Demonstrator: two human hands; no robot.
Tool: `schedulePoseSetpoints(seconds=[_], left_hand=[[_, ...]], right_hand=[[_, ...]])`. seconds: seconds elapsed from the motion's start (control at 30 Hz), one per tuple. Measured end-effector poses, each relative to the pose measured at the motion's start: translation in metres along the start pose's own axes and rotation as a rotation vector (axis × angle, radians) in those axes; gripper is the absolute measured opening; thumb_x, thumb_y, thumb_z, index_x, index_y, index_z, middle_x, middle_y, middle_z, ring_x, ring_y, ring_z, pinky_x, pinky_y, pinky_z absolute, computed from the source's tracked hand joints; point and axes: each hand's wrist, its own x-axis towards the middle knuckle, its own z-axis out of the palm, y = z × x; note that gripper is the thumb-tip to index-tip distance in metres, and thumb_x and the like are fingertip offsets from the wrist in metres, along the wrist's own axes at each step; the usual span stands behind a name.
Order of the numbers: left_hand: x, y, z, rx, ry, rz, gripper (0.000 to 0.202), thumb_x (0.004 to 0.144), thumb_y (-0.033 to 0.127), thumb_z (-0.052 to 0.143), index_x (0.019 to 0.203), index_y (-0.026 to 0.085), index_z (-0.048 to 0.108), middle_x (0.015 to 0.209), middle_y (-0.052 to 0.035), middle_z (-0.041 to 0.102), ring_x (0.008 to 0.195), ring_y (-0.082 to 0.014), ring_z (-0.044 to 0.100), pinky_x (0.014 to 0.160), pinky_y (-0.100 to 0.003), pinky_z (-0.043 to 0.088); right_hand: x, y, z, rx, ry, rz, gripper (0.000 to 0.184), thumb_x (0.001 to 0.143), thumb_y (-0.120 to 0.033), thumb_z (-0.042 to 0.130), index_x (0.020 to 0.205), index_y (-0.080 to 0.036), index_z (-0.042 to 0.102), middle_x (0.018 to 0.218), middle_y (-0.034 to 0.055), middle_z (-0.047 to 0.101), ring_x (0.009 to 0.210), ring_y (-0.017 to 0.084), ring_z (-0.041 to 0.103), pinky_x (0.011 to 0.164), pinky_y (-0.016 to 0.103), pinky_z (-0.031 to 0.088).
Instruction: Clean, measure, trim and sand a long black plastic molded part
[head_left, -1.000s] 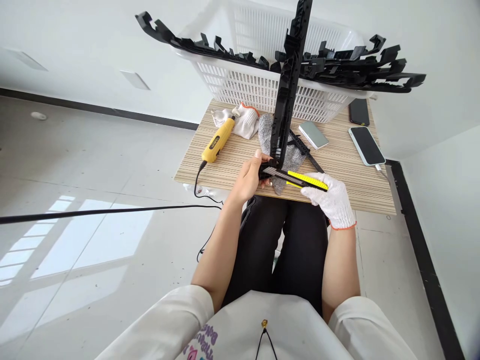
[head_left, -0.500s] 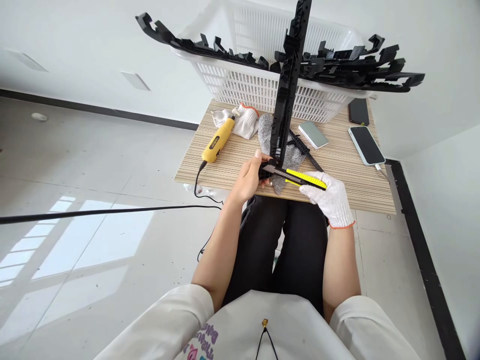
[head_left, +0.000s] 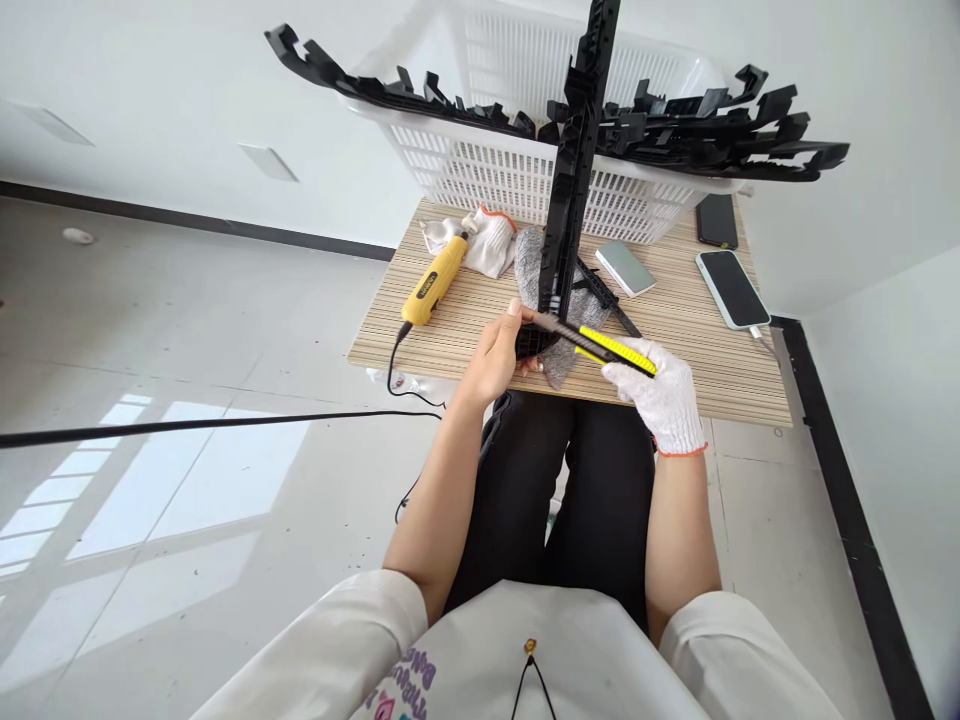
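Note:
My bare left hand is closed around the near end of a long black plastic strip, which rises away from me over the basket's rim. In my right hand, covered by a white knit glove with an orange cuff, I grip a yellow and black utility knife. Its blade is out and points left, lying across the strip's end close to my left fingertips. Whether the edge touches the plastic I cannot tell. A grey knit glove lies on the table beneath the strip.
A white plastic basket with several black strips stands at the table's back. On the striped table lie a yellow corded rotary tool, a white glove, a small grey-green box, a charging phone and a dark phone.
The knife's blade has tilted, its tip shifting up toward my left fingertips. My right hand has moved very slightly, while my left hand stays on the strip.

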Motion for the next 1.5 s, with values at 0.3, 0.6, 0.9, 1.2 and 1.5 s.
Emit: schedulePoseSetpoints(seconds=[0.3,0.6,0.9,1.2,1.5], left_hand=[[0.0,0.0,0.0,0.002,0.009,-0.001,0.065,0.088,0.078,0.036,0.085,0.019,0.064,0.052,-0.0001,0.055,0.043,-0.0124,0.051,0.041,-0.025,0.04],[0.0,-0.001,0.0,-0.029,-0.008,0.003,0.066,0.087,0.078,0.039,0.086,0.018,0.065,0.051,-0.0005,0.055,0.045,-0.0137,0.054,0.044,-0.027,0.043],[0.001,0.002,0.001,-0.141,0.005,-0.088,0.043,0.086,0.056,0.065,0.087,0.024,0.037,0.074,0.0026,0.061,0.071,-0.0179,0.071,0.063,-0.031,0.058],[-0.001,0.004,-0.008,-0.182,-0.104,-0.12,0.048,0.084,0.036,0.065,0.125,0.023,0.045,0.073,0.005,0.061,0.068,-0.0158,0.068,0.061,-0.028,0.057],[-0.001,0.007,-0.004,-0.111,-0.117,-0.067,0.035,0.083,0.048,0.072,0.078,0.02,0.053,0.062,0.0043,0.056,0.058,-0.0112,0.058,0.057,-0.023,0.048]], right_hand=[[0.0,-0.001,0.0,-0.004,-0.001,0.008,0.045,0.07,-0.04,0.081,0.109,-0.02,0.075,0.07,-0.0021,0.064,0.054,0.01,0.051,0.052,0.025,0.045],[0.0,-0.001,0.002,0.008,0.018,0.018,0.044,0.066,-0.038,0.083,0.105,-0.019,0.075,0.072,-0.0011,0.066,0.055,0.011,0.055,0.054,0.026,0.05],[0.006,0.012,-0.001,0.184,0.242,0.054,0.039,0.067,-0.031,0.079,0.103,-0.019,0.07,0.063,-0.0047,0.061,0.046,0.009,0.052,0.042,0.022,0.044],[0.001,0.011,-0.008,0.156,0.203,0.02,0.037,0.069,-0.032,0.078,0.103,-0.019,0.072,0.062,-0.0036,0.064,0.048,0.01,0.053,0.045,0.023,0.046],[-0.003,0.018,-0.015,0.075,0.066,-0.021,0.039,0.067,-0.032,0.08,0.104,-0.018,0.075,0.061,-0.0032,0.063,0.049,0.011,0.052,0.047,0.026,0.045]])
